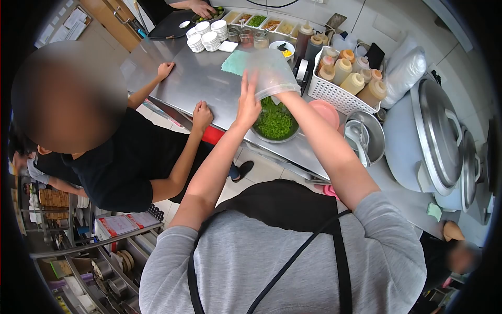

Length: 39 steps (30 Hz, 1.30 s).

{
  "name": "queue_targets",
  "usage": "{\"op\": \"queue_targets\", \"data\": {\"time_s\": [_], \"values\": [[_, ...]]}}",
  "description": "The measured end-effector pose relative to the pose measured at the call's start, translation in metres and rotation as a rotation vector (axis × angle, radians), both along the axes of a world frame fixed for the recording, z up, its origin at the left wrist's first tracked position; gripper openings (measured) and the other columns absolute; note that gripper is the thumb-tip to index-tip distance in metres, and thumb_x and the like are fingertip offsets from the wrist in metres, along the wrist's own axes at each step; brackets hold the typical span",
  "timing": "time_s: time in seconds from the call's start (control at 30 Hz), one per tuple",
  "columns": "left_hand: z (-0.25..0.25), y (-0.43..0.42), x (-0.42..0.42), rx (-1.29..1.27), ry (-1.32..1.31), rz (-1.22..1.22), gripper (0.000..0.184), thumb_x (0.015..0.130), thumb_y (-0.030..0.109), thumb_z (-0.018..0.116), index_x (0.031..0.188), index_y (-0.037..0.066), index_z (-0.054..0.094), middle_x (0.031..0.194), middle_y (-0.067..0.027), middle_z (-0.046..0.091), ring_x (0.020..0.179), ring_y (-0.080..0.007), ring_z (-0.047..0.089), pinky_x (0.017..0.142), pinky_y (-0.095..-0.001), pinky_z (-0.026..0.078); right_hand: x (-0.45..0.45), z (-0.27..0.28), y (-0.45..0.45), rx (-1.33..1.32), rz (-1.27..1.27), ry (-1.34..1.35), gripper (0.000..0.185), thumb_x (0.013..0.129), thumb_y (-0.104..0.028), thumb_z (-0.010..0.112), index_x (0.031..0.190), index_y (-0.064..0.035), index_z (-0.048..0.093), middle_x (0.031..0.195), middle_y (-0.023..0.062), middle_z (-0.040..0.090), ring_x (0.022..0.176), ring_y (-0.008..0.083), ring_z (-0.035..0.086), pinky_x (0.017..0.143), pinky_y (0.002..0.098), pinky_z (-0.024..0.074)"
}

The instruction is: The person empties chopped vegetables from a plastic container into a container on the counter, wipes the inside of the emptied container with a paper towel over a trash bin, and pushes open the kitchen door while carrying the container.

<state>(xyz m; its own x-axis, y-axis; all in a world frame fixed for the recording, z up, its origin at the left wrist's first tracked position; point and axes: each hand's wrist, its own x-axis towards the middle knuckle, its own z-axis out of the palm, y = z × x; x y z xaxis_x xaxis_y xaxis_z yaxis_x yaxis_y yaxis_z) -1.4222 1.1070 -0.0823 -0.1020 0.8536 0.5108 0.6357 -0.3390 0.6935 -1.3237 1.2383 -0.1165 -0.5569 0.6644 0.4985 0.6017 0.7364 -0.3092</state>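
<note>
Here in the head view, you've got the clear container (pixel 274 68) tipped above the metal bowl (pixel 289 137), its rim low and towards you. Your left hand (pixel 250 104) is up against the container's side, fingers extended and slightly parted, pinching nothing. Your right hand (pixel 271 77) is in through the mouth, blurred behind the plastic, so whether those fingers are spread or pinching, I cannot tell. Directly below, chopped greens (pixel 275 121) lie in the bowl, at the counter's near edge. A pink lid-like disc (pixel 324 113) sits just beside it, and the white basket of bottles (pixel 340 98) stands further right. Left of you, a co-worker's fist (pixel 202 116) rests by the counter edge.
</note>
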Motion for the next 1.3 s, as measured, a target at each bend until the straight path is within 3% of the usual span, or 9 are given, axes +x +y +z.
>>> {"op": "queue_targets", "data": {"time_s": [0.07,0.13,0.2,0.27,0.43,0.6,0.77,1.07,1.3], "values": [[0.001,-0.003,0.001,0.027,0.048,0.045,0.077,0.066,-0.015,0.039,0.136,0.016,0.027,0.141,-0.0225,0.015,0.117,-0.0446,0.035,0.088,-0.0415,0.041,0.000,0.000,-0.001,0.054,-0.046,-0.014,0.046,0.089,-0.029,0.042,0.128,-0.0048,0.039,0.132,0.0160,0.037,0.124,0.0275,0.033,0.103,0.0365,0.0251],[0.001,-0.004,0.003,-0.066,-0.081,-0.029,0.080,0.067,-0.016,0.038,0.138,0.016,0.022,0.142,-0.0218,0.015,0.131,-0.0372,0.019,0.104,-0.0376,0.023,-0.006,-0.006,-0.005,-0.078,-0.068,0.080,0.047,0.088,-0.029,0.042,0.128,-0.0048,0.039,0.132,0.0158,0.037,0.124,0.0277,0.033,0.103,0.0363,0.0238],[-0.001,-0.001,0.005,-0.036,-0.091,-0.028,0.080,0.066,-0.016,0.038,0.138,0.015,0.022,0.142,-0.0216,0.015,0.131,-0.0369,0.019,0.104,-0.0375,0.023,-0.006,-0.012,-0.001,-0.203,-0.097,0.174,0.047,0.088,-0.030,0.042,0.128,-0.0049,0.038,0.132,0.0157,0.036,0.124,0.0279,0.033,0.104,0.0361,0.0226],[-0.003,-0.001,0.006,-0.005,-0.105,-0.027,0.080,0.066,-0.016,0.039,0.138,0.014,0.022,0.142,-0.0213,0.015,0.131,-0.0367,0.018,0.104,-0.0375,0.023,0.001,-0.013,0.003,0.010,-0.055,-0.042,0.049,0.088,-0.030,0.042,0.129,-0.0047,0.036,0.134,0.0158,0.034,0.124,0.0284,0.032,0.105,0.0363,0.0204],[-0.005,0.001,0.000,0.033,-0.060,-0.061,0.080,0.066,-0.017,0.038,0.138,0.014,0.023,0.143,-0.0203,0.014,0.131,-0.0358,0.017,0.105,-0.0377,0.021,0.013,-0.001,-0.004,-0.069,-0.026,-0.043,0.046,0.088,-0.029,0.042,0.126,-0.0038,0.040,0.133,0.0170,0.036,0.125,0.0292,0.031,0.105,0.0369,0.0199],[-0.005,0.001,-0.004,0.016,-0.038,-0.041,0.081,0.065,-0.018,0.038,0.138,0.015,0.023,0.143,-0.0198,0.012,0.131,-0.0361,0.018,0.105,-0.0378,0.022,0.010,-0.017,0.009,0.009,0.049,0.096,0.041,0.087,-0.028,0.042,0.120,-0.0038,0.047,0.128,0.0179,0.042,0.121,0.0300,0.036,0.103,0.0369,0.0243],[0.004,-0.004,-0.001,-0.028,-0.027,-0.073,0.081,0.065,-0.018,0.038,0.138,0.015,0.024,0.144,-0.0191,0.011,0.131,-0.0369,0.019,0.104,-0.0380,0.024,0.015,0.016,-0.022,-0.182,0.013,0.197,0.039,0.087,-0.024,0.045,0.120,-0.0047,0.047,0.125,0.0179,0.044,0.113,0.0302,0.044,0.095,0.0386,0.0338],[0.003,0.002,-0.004,0.067,-0.021,-0.046,0.083,0.064,-0.019,0.038,0.138,0.017,0.024,0.144,-0.0176,0.010,0.131,-0.0369,0.017,0.104,-0.0386,0.024,0.015,0.000,-0.028,0.068,0.075,0.130,0.041,0.087,-0.022,0.045,0.125,-0.0062,0.042,0.128,0.0174,0.041,0.118,0.0312,0.039,0.100,0.0406,0.0300],[0.007,-0.006,0.004,0.053,0.000,-0.065,0.085,0.062,-0.020,0.038,0.138,0.017,0.024,0.144,-0.0180,0.011,0.130,-0.0380,0.019,0.103,-0.0390,0.026,0.014,0.008,-0.039,0.020,-0.011,0.144,0.040,0.084,-0.017,0.048,0.122,-0.0063,0.045,0.126,0.0168,0.043,0.117,0.0329,0.040,0.098,0.0413,0.0309]]}}
